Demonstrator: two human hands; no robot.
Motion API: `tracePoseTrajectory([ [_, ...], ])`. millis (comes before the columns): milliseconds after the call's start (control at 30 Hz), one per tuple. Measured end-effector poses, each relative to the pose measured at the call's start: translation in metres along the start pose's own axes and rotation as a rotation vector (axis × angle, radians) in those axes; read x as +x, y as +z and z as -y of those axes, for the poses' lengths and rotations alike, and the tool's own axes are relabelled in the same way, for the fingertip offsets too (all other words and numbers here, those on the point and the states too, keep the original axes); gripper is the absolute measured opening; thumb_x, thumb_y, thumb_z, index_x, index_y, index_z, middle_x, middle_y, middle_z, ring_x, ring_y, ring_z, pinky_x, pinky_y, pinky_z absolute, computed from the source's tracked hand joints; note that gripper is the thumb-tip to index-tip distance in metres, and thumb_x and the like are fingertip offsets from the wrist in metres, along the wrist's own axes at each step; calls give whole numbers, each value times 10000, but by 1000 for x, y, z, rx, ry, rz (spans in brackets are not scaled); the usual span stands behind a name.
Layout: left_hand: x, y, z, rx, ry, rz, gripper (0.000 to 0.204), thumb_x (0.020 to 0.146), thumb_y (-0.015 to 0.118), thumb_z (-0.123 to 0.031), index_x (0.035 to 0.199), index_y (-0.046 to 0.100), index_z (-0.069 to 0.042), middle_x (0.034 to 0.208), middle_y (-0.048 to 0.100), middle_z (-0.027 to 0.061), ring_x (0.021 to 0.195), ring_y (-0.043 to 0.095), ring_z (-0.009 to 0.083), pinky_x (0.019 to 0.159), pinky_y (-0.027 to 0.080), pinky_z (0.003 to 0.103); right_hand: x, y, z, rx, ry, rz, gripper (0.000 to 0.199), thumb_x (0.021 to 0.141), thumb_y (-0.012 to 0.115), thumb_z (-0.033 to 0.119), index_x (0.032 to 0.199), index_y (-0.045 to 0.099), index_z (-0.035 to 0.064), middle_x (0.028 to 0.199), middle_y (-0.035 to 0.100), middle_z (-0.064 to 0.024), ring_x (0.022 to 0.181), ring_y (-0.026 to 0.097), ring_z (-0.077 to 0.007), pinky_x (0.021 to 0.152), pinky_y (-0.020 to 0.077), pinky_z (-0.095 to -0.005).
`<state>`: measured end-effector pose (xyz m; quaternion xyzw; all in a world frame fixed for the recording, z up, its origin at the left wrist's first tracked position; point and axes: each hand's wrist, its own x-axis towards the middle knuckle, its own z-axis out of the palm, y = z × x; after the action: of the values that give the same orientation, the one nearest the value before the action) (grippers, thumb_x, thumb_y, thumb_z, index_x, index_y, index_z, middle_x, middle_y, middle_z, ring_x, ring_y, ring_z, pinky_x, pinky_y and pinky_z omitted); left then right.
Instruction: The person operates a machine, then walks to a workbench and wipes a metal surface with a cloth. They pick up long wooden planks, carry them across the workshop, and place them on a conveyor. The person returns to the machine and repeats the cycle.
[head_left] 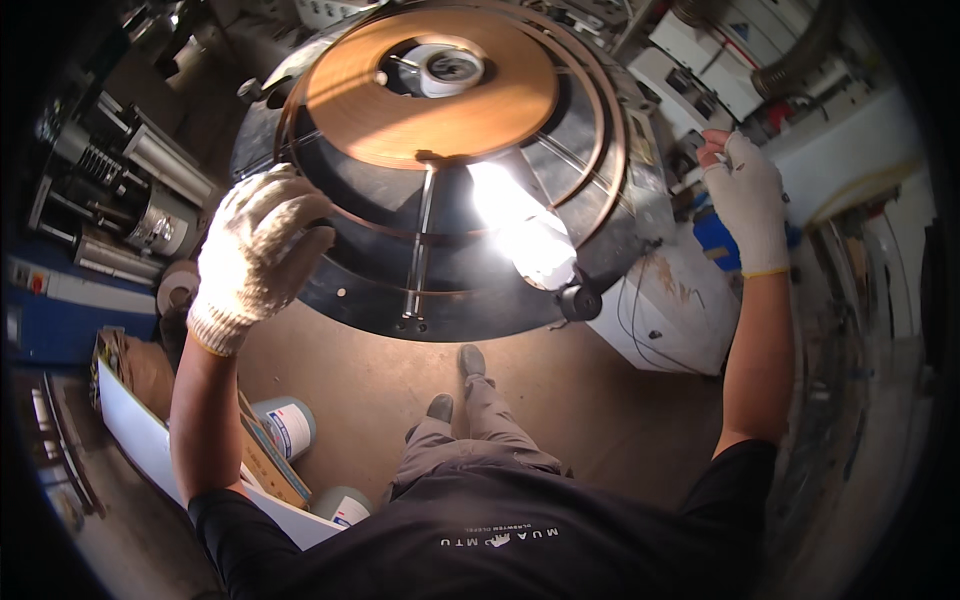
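A wide coil of orange-brown strip [350, 110] lies on a black round turntable [370, 270], around a pale central hub [450, 70]. Looser turns of strip [612, 160] circle outside the coil. My left hand [260, 245], in a white knit glove, is at the turntable's left edge beside an outer turn. Its fingers are curved, with the thumb apart from them; any contact with the strip is hidden. Raised off to the right of the turntable is my right hand [747, 195], gloved with bare fingertips. Its fingers are bent together, and what they hold, if anything, cannot be made out.
Bright light glares on the turntable near a black knob [578, 301] on its rim. A white box-shaped base [670, 305] stands below right. Machine rollers [165, 220] line the left. Tubs [285, 428] and a white panel [140, 430] are at lower left.
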<state>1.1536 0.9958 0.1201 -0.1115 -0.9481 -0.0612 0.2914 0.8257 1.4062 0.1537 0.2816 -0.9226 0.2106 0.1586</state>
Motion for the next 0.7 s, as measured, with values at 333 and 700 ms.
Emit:
tracePoseTrajectory([
  [333, 25, 13, -263, -869, 451, 5, 332, 1098, 600, -327, 1072, 682, -7, 974, 686, 160, 974, 695, 374, 1020, 561, 611, -410, 22, 109, 65, -54, 747, 232, 949, 715, 276, 1079, 755, 88, 1048, 744, -147, 960, 744, -326, 838, 612, -491],
  [700, -76, 34, -828, -1560, 1662, 815, 518, 869, 818, -232, 1357, 692, -115, 1344, 711, 69, 1214, 718, 296, 1020, 604, 460, -869, -92, 10, 332, 1005, 259, 296, 1032, 647, 282, 1227, 739, 78, 1127, 782, -138, 1092, 735, -358, 936, 561, -470],
])
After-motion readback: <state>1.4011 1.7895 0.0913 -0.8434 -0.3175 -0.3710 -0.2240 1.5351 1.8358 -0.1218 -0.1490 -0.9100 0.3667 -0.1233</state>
